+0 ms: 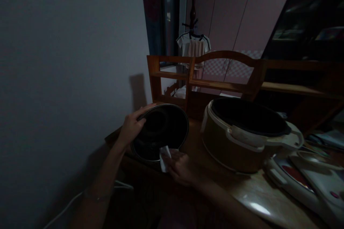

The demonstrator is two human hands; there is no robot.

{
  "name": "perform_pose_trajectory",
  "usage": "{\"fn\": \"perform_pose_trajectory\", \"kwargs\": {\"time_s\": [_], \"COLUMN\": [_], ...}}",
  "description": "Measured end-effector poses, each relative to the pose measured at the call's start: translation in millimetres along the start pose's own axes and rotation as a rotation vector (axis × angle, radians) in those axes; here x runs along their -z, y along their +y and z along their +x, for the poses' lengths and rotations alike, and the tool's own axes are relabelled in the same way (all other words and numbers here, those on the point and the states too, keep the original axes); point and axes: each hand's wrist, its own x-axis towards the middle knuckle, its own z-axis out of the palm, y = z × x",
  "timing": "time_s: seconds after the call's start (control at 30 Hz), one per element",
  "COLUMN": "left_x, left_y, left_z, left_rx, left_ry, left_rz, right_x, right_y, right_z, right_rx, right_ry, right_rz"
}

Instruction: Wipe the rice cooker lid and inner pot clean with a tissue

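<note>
A round, dark-lined pot (161,128) with a thin bright rim is tilted on its side at the near left of the desk, its opening turned toward me. My left hand (132,126) grips its upper left rim, thumb on the inside and fingers along the outside. At the pot's lower right rim, my right hand (178,166) pinches a white tissue (165,159) that touches the edge. The fingertips behind the tissue are partly hidden. To the right stands a rice cooker body (231,150) with its top uncovered and a dark inside.
A cooker lid (298,179) with a red panel lies at the right on the desk (258,193). Wooden shelving (223,85) runs along the back. A pale wall (80,61) rises close on the left, with a white cable (64,207) below.
</note>
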Motion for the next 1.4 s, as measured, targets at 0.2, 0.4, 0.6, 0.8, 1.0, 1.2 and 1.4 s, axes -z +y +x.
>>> {"fn": "perform_pose_trajectory", "kwargs": {"time_s": [0.2,0.4,0.6,0.8,1.0,1.2,1.4], "left_x": [-6.4,-9.9,-14.5,-15.3,-12.1,-9.1,-8.3], "left_y": [8.2,7.5,10.6,11.3,10.3,0.3,1.6], "left_z": [4.9,10.9,14.2,17.4,14.7,10.0,7.3], "left_rx": [-0.039,-0.044,-0.083,-0.075,-0.022,0.018,-0.009], "left_ry": [-0.013,-0.023,-0.040,-0.039,-0.002,0.041,0.009], "left_rz": [0.043,0.049,0.043,0.045,0.069,0.055,0.016], "right_x": [0.1,-12.4,-15.0,-11.9,-6.1,1.6,-0.4], "right_y": [18.8,17.6,-1.3,-26.5,-29.1,-26.3,-26.1], "right_z": [-6.9,4.1,21.8,35.4,33.3,22.5,26.1], "right_rx": [-0.090,-0.152,-0.256,-0.334,-0.364,-0.354,-0.342], "right_ry": [0.055,0.086,-0.014,-0.030,-0.019,-0.030,-0.052], "right_rz": [-0.196,-0.185,-0.004,0.216,0.289,0.170,0.122]}}
